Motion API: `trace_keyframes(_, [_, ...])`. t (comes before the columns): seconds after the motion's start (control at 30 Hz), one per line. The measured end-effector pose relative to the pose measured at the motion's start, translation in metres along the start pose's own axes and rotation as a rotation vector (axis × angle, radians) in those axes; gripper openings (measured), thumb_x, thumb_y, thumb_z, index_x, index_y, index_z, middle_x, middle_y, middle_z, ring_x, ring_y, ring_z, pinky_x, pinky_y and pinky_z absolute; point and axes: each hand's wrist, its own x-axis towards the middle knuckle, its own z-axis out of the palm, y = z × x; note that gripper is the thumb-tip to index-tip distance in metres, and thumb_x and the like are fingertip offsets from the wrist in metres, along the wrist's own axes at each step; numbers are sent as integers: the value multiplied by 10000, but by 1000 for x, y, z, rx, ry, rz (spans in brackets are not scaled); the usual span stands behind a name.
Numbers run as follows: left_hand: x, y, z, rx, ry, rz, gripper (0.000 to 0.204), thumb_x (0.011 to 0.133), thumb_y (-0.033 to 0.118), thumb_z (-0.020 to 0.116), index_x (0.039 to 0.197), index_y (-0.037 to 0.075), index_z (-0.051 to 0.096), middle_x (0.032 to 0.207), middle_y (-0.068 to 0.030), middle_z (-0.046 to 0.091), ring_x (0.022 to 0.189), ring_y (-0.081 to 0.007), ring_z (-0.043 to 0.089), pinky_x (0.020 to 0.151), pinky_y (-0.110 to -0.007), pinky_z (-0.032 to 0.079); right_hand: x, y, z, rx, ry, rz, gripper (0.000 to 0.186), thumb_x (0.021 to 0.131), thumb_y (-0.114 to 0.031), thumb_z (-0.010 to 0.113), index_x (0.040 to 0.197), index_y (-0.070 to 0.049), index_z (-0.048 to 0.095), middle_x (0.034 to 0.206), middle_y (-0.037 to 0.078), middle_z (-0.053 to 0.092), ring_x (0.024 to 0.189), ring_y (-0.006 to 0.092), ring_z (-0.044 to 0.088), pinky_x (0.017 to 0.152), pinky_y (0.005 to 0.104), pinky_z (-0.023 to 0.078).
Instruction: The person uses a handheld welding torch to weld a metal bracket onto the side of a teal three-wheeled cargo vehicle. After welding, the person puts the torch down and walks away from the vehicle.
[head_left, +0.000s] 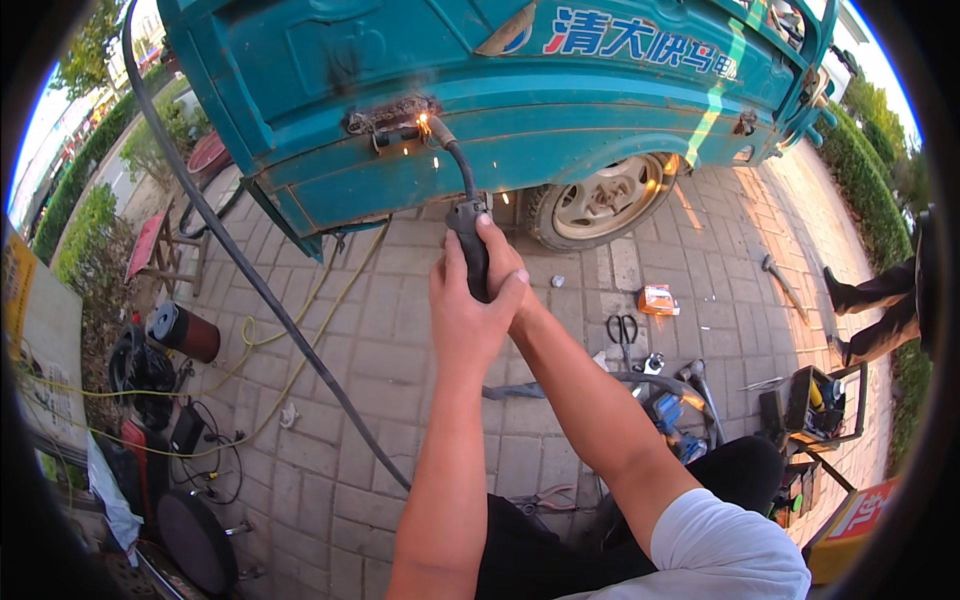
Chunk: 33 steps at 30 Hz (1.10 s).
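Observation:
My left hand (470, 300) and my right hand (502, 258) are wrapped together around the black handle of a welding torch (471, 216), at the middle of the head view. The torch's curved neck reaches up to a rusty, scorched patch (390, 115) on the side of a teal metal cargo body (320, 190). Bright orange sparks show at the tip and fall below it. A small dark cylindrical fitting (395, 135) is at the patch, just left of the tip.
A wheel (600, 198) sits beneath the body. Scissors (622, 330), an orange box (657, 300), pliers (545, 500), a hammer (785, 288) and a toolbox (818, 405) lie on the pavers. Cables (300, 340) cross the left. A standing person's legs (872, 315) are at right.

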Motion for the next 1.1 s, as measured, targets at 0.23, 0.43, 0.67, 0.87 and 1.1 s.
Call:
trace_keyframes(0.23, [2,-7,2,-21,18,33,960,774,345,815,1505,-67,350,1358,-273,464,1235,-398,540,990,-440,493,-6,-5,7,-18,53,-19,559,981,-559,521,974,-15,652,807,82,653,675,172,614,605,326,496])
trace_keyframes(0.43, [3,-11,4,2,36,37,946,790,382,793,1549,36,347,1292,-220,491,1193,-340,559,978,-411,489,-12,-11,11,-67,29,-1,465,1008,-511,493,1015,-68,632,809,22,608,691,122,558,610,283,461])
trace_keyframes(0.67, [5,-4,2,-52,10,9,952,799,365,790,1555,14,330,1309,-221,486,1207,-329,555,988,-403,486,-3,-8,5,-33,1,12,471,1013,-511,476,984,-64,622,780,39,621,677,144,585,607,294,472])
trace_keyframes(0.87, [4,-6,3,-61,6,7,950,807,338,795,1550,-19,324,1308,-192,479,1194,-286,571,976,-367,495,0,-7,3,-88,40,19,492,1016,-506,455,968,-44,618,809,61,639,693,150,598,619,299,483])
trace_keyframes(1.1, [3,-3,6,-104,3,0,955,796,350,802,1548,-6,334,1314,-209,481,1207,-308,559,983,-389,491,2,-4,-3,-44,16,-1,514,996,-524,484,1021,-36,644,829,54,643,709,151,596,646,300,492])
